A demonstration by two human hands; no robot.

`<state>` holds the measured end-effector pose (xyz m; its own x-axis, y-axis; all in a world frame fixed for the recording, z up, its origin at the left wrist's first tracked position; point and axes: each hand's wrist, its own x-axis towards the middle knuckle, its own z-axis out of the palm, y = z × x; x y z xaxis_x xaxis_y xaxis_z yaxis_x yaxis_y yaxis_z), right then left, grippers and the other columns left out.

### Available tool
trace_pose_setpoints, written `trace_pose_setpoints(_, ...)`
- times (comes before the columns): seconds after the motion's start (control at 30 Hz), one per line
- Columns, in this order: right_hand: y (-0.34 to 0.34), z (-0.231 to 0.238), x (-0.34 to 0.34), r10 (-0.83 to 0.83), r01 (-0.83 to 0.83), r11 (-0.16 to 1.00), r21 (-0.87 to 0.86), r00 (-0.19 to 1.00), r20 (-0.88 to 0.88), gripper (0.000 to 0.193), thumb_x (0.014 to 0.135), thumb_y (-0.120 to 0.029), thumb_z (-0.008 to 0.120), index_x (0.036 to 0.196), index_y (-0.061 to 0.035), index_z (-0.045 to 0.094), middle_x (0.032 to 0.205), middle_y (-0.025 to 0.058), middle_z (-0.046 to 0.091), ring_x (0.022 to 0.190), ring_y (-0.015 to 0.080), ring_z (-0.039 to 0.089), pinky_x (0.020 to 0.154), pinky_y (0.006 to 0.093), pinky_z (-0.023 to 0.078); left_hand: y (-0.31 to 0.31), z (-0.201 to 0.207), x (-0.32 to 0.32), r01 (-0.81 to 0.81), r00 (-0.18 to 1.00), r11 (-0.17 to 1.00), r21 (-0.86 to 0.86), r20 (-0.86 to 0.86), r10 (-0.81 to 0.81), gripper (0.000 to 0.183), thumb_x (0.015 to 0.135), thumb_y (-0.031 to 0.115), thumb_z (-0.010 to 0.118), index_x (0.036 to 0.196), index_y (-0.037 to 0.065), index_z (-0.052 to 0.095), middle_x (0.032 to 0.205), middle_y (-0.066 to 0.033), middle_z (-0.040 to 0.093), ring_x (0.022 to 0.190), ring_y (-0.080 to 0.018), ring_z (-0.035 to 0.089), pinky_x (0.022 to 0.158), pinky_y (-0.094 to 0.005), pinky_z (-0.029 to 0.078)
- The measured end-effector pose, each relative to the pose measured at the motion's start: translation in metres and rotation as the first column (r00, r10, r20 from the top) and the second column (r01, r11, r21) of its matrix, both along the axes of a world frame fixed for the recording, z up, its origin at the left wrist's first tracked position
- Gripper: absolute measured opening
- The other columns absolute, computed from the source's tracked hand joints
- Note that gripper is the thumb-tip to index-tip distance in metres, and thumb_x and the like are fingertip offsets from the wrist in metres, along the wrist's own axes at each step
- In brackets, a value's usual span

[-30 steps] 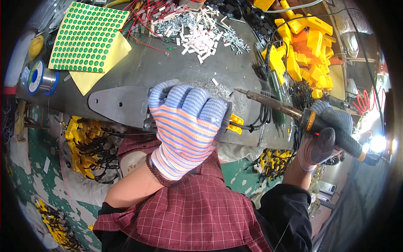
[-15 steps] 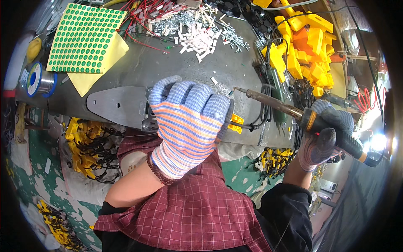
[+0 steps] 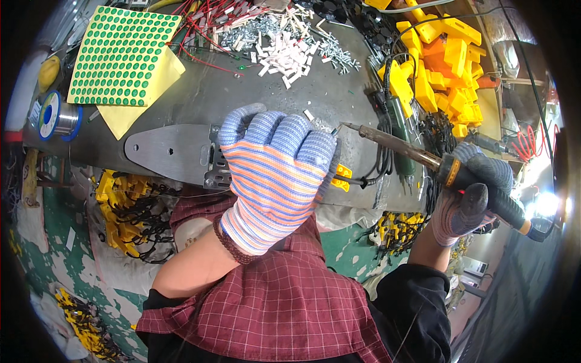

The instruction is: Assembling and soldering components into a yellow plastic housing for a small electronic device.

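Note:
My right hand, in a striped glove with a grey palm, is wrapped round the handle of a soldering iron. The iron's tip points left, close to the thumb side of my left hand. My left hand, also gloved, is closed with its fingers curled, and its back hides what it holds. A tiny bit of something shows by the tip, too small to name. Beside that hand, a yellow plastic piece with a black cable sticks out on the right. A grey metal plate lies to the left.
A sheet of green round stickers and a solder spool are at left. White small parts and screws are heaped at the back. Yellow housings pile up at right, near a green-handled tool.
My left hand has shifted slightly to the right. The soldering iron has moved very little, its tip still close to my left hand.

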<state>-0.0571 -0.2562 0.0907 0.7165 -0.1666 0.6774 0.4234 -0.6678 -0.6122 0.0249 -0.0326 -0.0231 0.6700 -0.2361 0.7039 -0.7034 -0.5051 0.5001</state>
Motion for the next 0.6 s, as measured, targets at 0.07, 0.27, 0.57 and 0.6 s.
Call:
trace_pose_setpoints(0.07,-0.001,0.000,-0.002,-0.004,0.004,1.000,0.011,1.000,-0.008,0.045,0.080,-0.034,0.079,0.100,0.0031,0.061,0.088,0.0126,0.060,0.088,0.0291,0.064,0.088,0.0465,0.051,0.002,0.003,-0.001,0.004,1.000,1.000,0.014,-0.019,-0.003,0.022,0.065,0.021,0.080,0.079,0.020,0.063,0.078,-0.0031,0.056,0.077,-0.0266,0.057,0.079,-0.0463,0.043)
trace_pose_setpoints(0.27,0.003,0.001,0.009,0.054,-0.046,0.991,-0.123,0.996,0.067,0.041,0.089,-0.035,0.070,0.097,0.0035,0.058,0.077,0.0085,0.051,0.062,0.0210,0.053,0.058,0.0327,0.048,0.019,0.011,-0.008,0.015,0.997,0.996,-0.086,-0.079,-0.022,0.021,0.066,0.013,0.081,0.080,0.015,0.065,0.077,-0.0036,0.057,0.077,-0.0273,0.056,0.078,-0.0427,0.043)
trace_pose_setpoints(0.57,0.021,0.006,-0.016,0.164,-0.172,0.970,0.174,0.985,0.060,0.039,0.085,-0.036,0.071,0.095,-0.0017,0.057,0.075,0.0049,0.048,0.063,0.0160,0.042,0.063,0.0332,0.033,0.072,-0.007,-0.057,0.106,0.935,0.984,-0.142,-0.322,-0.147,0.023,0.071,0.013,0.081,0.086,0.016,0.064,0.080,-0.0013,0.054,0.072,-0.0239,0.053,0.071,-0.0393,0.041)
trace_pose_setpoints(0.6,0.024,-0.001,-0.016,0.107,-0.119,0.971,0.205,0.992,0.068,0.040,0.083,-0.039,0.072,0.093,-0.0035,0.056,0.072,0.0052,0.049,0.060,0.0162,0.044,0.062,0.0328,0.033,0.068,-0.007,-0.058,0.093,0.957,0.992,-0.086,-0.268,-0.113,0.025,0.070,0.014,0.081,0.088,0.018,0.064,0.082,0.0000,0.053,0.076,-0.0235,0.053,0.075,-0.0406,0.040)
